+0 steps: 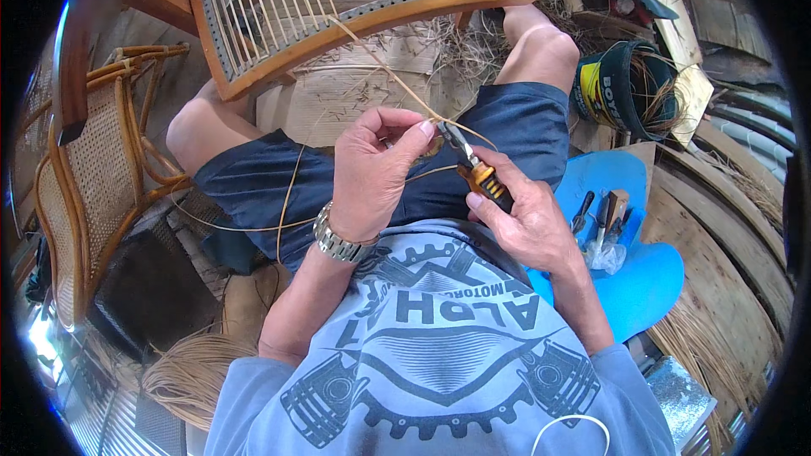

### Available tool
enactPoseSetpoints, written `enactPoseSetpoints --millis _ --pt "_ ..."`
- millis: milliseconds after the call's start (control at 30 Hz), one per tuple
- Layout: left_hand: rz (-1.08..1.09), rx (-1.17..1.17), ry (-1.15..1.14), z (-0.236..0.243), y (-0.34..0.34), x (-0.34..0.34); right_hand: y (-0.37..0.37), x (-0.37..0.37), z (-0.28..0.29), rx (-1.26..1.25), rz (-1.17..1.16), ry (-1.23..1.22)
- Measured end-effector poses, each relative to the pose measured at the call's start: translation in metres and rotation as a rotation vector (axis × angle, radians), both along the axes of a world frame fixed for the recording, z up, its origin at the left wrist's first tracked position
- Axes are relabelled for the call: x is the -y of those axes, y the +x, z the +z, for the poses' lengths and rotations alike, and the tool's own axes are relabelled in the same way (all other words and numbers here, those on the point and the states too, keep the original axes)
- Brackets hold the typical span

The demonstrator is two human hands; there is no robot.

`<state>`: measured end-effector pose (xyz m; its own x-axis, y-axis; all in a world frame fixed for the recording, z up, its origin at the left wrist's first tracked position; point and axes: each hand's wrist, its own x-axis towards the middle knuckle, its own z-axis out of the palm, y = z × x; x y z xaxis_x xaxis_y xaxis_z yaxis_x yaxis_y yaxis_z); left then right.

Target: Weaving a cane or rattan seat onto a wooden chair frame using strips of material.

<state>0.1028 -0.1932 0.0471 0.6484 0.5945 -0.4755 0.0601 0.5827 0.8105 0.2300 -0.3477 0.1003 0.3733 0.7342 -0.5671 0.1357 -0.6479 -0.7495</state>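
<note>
My left hand (380, 165), with a metal watch on its wrist, pinches a thin cane strand (380, 63) between thumb and fingertips. My right hand (515, 211) grips pliers (481, 176) with orange and black handles. The jaws of the pliers meet the strand right beside my left fingertips. From there the strand runs up to the drilled edge of a wooden chair frame (380, 13), where several parallel strands are strung across the left part. A loose length of strand (291, 190) loops down over my lap to the left.
A woven cane chair (93, 177) stands at the left. A dark bucket (625, 89) holding cane scraps is at the right, near a blue seat (655, 279) with small tools on it. Cane bundles (194, 376) lie at lower left, and shavings litter the floor.
</note>
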Motion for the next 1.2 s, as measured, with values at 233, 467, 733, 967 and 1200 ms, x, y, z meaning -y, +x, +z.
enactPoseSetpoints --millis 233,467,733,967,1200 --pt "0.029 -0.005 0.019 -0.003 0.002 0.001 -0.002 -0.005 -0.005 -0.052 -0.033 0.054" --pt "0.019 -0.020 0.021 -0.004 0.005 0.003 0.003 -0.003 -0.004 0.002 0.025 -0.007" --pt "0.087 -0.066 0.005 -0.007 0.004 0.005 -0.001 -0.003 -0.008 0.124 0.111 0.073" --pt "-0.057 -0.142 0.176 -0.014 0.000 0.007 -0.004 -0.007 -0.009 0.033 0.014 0.036" --pt "0.017 -0.102 0.128 -0.014 -0.002 0.006 -0.005 -0.008 -0.017 0.098 0.022 0.123"
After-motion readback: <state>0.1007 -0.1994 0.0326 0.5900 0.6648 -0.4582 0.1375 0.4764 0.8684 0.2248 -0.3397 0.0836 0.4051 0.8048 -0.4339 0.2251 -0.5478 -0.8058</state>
